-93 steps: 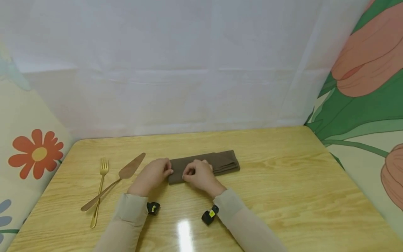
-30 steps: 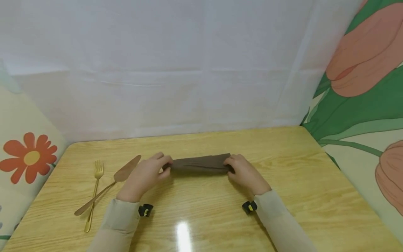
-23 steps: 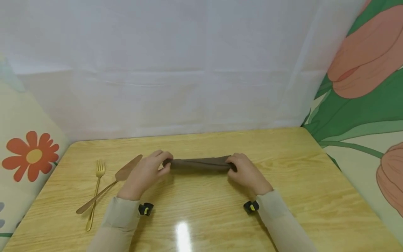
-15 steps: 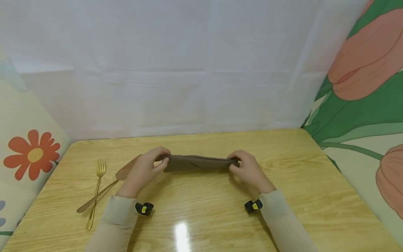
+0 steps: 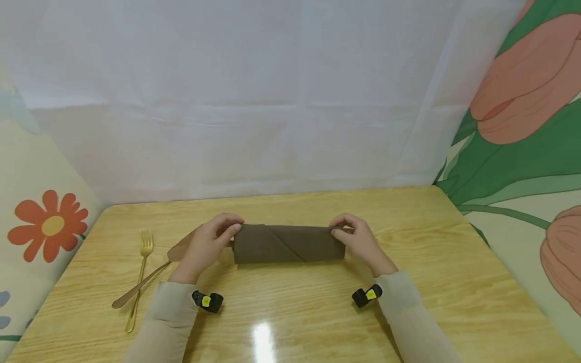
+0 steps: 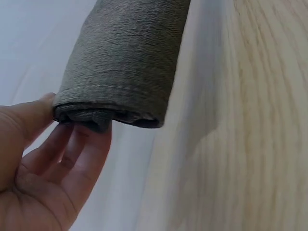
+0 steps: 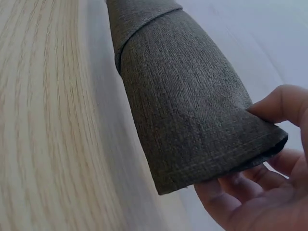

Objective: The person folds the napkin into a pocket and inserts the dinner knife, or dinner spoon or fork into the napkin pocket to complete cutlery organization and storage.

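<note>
A dark brown cloth napkin (image 5: 288,244), folded into a flat band with a diagonal fold across its front, is held between both hands. My left hand (image 5: 206,247) pinches its upper left corner between thumb and fingers. At the upper right corner, my right hand (image 5: 360,244) grips the cloth in the same way. The left wrist view shows the layered end of the napkin (image 6: 120,62), with the fingers behind it. Seen from the right wrist, the thumb presses on the face of the napkin (image 7: 183,96) while fingers support it from beneath.
A gold fork (image 5: 145,247) lies at the left of the wooden table (image 5: 290,312). Across its handle rests a copper-coloured cake server (image 5: 140,287), its blade partly hidden by the left hand. A white sheet (image 5: 290,126) hangs behind the table's far edge.
The hands have moved apart to the napkin's two ends and lifted it off the table. It has been turned, so its face with the diagonal fold now shows. Fork and cake server stay put.
</note>
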The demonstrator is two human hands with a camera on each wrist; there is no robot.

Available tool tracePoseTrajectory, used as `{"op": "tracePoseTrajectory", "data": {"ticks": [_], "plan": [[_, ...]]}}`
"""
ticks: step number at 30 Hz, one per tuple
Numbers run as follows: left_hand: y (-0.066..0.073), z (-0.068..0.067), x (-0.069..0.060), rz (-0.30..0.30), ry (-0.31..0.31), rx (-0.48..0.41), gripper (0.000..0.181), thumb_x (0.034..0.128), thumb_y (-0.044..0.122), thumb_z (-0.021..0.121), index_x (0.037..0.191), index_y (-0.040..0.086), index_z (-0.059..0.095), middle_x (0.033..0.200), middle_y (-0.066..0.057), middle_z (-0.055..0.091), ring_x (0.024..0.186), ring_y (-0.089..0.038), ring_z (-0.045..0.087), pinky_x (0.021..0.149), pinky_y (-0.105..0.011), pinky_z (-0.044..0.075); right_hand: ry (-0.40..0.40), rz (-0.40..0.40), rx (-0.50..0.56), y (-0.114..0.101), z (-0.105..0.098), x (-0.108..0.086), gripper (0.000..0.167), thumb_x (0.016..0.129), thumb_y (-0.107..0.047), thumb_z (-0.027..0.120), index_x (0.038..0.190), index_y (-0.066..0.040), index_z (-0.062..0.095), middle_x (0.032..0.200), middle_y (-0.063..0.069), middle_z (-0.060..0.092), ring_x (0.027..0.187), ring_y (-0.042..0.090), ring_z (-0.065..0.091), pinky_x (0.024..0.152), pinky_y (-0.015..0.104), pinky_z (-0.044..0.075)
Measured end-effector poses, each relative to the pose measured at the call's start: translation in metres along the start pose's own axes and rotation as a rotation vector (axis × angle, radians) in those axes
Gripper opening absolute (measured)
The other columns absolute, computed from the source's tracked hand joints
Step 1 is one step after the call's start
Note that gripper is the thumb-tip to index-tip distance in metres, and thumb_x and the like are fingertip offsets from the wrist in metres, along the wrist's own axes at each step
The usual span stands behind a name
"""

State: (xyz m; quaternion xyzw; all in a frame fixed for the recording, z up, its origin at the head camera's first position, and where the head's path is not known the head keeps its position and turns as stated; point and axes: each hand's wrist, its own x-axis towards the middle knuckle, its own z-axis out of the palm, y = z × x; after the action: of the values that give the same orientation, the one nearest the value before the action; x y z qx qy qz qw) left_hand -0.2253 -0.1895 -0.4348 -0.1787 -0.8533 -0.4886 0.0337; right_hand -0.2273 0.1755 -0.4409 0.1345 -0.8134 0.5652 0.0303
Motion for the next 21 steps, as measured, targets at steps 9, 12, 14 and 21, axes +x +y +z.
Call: {"op": "tracePoseTrajectory", "data": {"ticks": [9, 12, 14, 21], "plan": [[-0.006, 0.006, 0.003, -0.146, -0.060, -0.119, 0.025, 0.1063, 0.010, 0.053, 0.126, -0.002, 0.061, 0.118, -0.021, 0.065, 0.104, -0.032, 0.064, 0.081, -0.041, 0.060, 0.007, 0.124, 0.103, 0.004, 0.000, 0.000, 0.017, 0.096, -0.005, 0.065, 0.110, 0.005, 0.067, 0.103, 0.006, 0.067, 0.090, 0.013, 0.061, 0.077, 0.024, 0.049], [-0.006, 0.010, 0.003, -0.174, -0.050, -0.079, 0.023, 0.1063, 0.009, 0.053, 0.124, -0.001, 0.063, 0.119, -0.022, 0.065, 0.105, -0.034, 0.064, 0.080, -0.040, 0.060, -0.010, 0.169, 0.125, 0.005, 0.000, 0.000, 0.023, 0.096, -0.006, 0.066, 0.114, 0.007, 0.067, 0.106, 0.008, 0.068, 0.089, 0.011, 0.060, 0.075, 0.022, 0.049], [-0.006, 0.011, 0.002, -0.186, -0.029, -0.035, 0.021, 0.1059, 0.009, 0.054, 0.122, 0.000, 0.064, 0.119, -0.023, 0.066, 0.105, -0.034, 0.064, 0.080, -0.040, 0.059, -0.029, 0.178, 0.137, 0.007, -0.001, 0.000, 0.027, 0.095, -0.004, 0.065, 0.119, 0.008, 0.066, 0.112, 0.013, 0.068, 0.090, 0.010, 0.059, 0.073, 0.021, 0.048], [-0.005, 0.011, 0.002, -0.169, -0.015, 0.051, 0.024, 0.1064, 0.014, 0.054, 0.123, 0.000, 0.064, 0.120, -0.023, 0.067, 0.109, -0.038, 0.064, 0.084, -0.047, 0.057, -0.084, 0.147, 0.131, 0.012, -0.005, 0.001, 0.034, 0.095, -0.001, 0.062, 0.128, 0.009, 0.063, 0.131, 0.023, 0.062, 0.107, 0.013, 0.062, 0.086, 0.019, 0.050]]}}
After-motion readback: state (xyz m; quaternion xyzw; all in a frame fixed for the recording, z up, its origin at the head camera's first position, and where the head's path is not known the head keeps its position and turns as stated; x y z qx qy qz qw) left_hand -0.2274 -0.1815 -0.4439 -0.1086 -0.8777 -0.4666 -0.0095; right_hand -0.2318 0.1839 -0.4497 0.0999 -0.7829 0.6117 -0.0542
